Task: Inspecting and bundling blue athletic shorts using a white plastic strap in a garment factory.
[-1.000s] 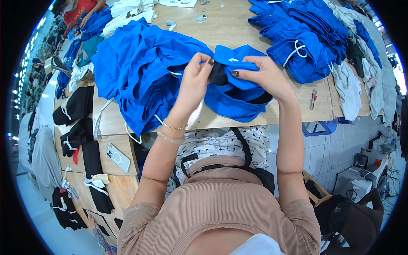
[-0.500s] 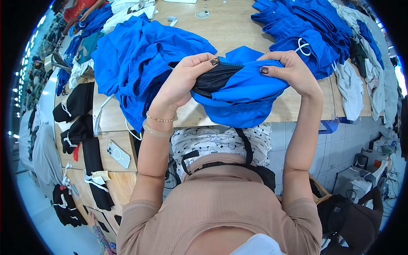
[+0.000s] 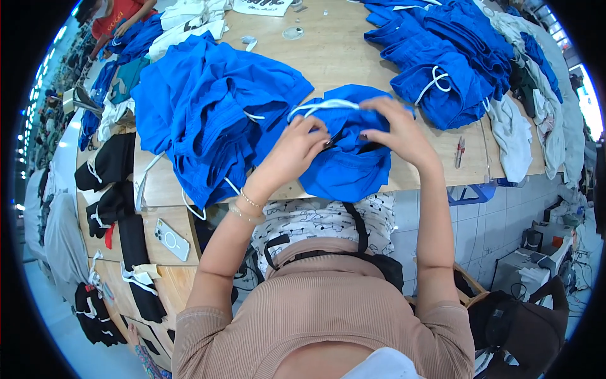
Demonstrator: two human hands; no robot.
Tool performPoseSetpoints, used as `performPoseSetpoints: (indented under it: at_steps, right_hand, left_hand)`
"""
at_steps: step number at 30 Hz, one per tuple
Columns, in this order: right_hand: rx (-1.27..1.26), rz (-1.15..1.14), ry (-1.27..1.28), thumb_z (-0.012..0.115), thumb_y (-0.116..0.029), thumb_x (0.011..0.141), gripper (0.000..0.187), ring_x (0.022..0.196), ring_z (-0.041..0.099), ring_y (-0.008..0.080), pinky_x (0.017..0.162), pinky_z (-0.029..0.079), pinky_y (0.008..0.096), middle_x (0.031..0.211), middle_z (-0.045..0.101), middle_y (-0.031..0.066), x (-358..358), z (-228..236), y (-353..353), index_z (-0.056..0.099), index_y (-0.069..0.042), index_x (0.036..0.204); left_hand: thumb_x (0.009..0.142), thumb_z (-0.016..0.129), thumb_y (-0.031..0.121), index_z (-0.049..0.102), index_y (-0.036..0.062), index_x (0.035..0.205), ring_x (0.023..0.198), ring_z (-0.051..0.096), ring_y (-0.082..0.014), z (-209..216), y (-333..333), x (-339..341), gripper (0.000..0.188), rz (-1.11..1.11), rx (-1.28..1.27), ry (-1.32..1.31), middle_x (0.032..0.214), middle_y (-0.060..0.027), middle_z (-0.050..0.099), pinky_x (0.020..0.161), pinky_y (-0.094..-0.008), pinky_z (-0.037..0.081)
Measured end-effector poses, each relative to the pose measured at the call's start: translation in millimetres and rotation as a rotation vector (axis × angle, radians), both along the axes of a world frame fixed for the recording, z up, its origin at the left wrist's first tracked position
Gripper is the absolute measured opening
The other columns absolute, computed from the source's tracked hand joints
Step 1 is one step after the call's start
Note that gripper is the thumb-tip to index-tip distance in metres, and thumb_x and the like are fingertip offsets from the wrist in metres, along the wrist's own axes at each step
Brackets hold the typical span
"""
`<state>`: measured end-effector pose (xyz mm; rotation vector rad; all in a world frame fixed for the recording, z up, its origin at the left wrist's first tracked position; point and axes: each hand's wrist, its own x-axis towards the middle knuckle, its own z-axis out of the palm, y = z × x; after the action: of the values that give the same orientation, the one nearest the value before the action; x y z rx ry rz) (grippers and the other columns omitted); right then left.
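Note:
Blue drawstring shorts (image 3: 344,174) lie bunched at the table's near edge, in front of my body. A white cord (image 3: 328,104) runs across their far side. My left hand (image 3: 302,146) is closed in a pinch on the cloth, beside a small dark spot in its folds. Over the right part of the shorts hovers my right hand (image 3: 399,129), slightly blurred, its thumb and fingers apart and nothing seen between them. A heap of blue garments (image 3: 208,107) touches the shorts on the left; some white cord ends stick out of it.
Stacked blue garments (image 3: 442,57) lie at the far right, near small red-and-silver snips (image 3: 460,153). A phone (image 3: 172,240) and rolled black garments (image 3: 107,161) are on the left. White cloth (image 3: 511,139) hangs at the right edge. Another person (image 3: 123,16) stands at the far left.
The shorts were held up and stretched between both hands, black lining showing; now they rest lower on the table with the white cord visible. My right hand has let go. The snips have come into view.

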<state>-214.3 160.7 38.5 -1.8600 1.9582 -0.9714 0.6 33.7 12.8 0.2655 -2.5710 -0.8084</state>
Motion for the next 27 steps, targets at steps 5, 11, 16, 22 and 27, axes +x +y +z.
performPoseSetpoints:
  at_steps: [5,11,16,22,27]
  right_hand:
    - [-0.054,-0.511,-0.354,0.062,-0.009,0.082,0.021,0.091,0.06,0.0214,0.079,0.046,0.0298,0.1,0.062,0.0119,-37.4,-36.6,42.5,0.063,0.0,0.101]
    - [0.29,-0.596,-1.152,0.047,-0.036,0.095,0.033,0.071,0.062,0.0148,0.049,0.047,0.026,0.084,0.064,0.0058,-49.3,-63.6,30.5,0.059,-0.009,0.108]
    - [0.323,-0.227,-1.689,0.045,-0.03,0.096,0.028,0.061,0.063,0.018,0.047,0.048,0.0259,0.082,0.066,0.0109,-74.1,-112.7,30.4,0.056,-0.005,0.098]
    - [0.34,-0.572,-1.007,0.048,-0.025,0.09,0.023,0.048,0.047,0.01,0.041,0.036,0.0232,0.067,0.058,0.0047,-34.4,-90.9,-1.3,0.06,-0.005,0.087]
    - [0.248,-0.555,-1.064,0.041,-0.027,0.093,0.038,0.088,0.062,0.0227,0.075,0.049,0.0344,0.104,0.064,0.0131,-22.5,-109.0,-23.0,0.056,-0.006,0.12]
  left_hand:
    - [0.086,0.043,-0.011,0.058,0.001,0.108,0.074,0.062,-0.0188,-14.0,-14.6,4.5,0.029,0.363,0.331,0.122,0.106,-0.0138,0.057,0.068,-0.0282,0.049]
    - [0.076,0.07,0.011,0.062,-0.0055,0.105,0.067,0.067,-0.0237,-18.3,-47.3,-5.7,0.034,0.346,0.531,-0.403,0.084,-0.0212,0.067,0.06,-0.0312,0.05]
    - [0.072,0.072,0.01,0.063,-0.0035,0.095,0.081,0.064,-0.033,-49.4,-60.1,1.3,0.028,0.225,0.39,-0.302,0.087,-0.0216,0.064,0.071,-0.0355,0.049]
    - [0.076,0.069,0.009,0.061,-0.0013,0.094,0.092,0.058,-0.0394,-31.2,-38.6,1.4,0.023,0.281,0.198,-0.194,0.094,-0.0216,0.062,0.076,-0.0419,0.046]
    - [0.082,0.064,0.011,0.055,0.0018,0.101,0.088,0.057,-0.0428,-38.9,-26.1,-0.7,0.023,0.384,0.219,-0.109,0.092,-0.0253,0.061,0.07,-0.0448,0.046]
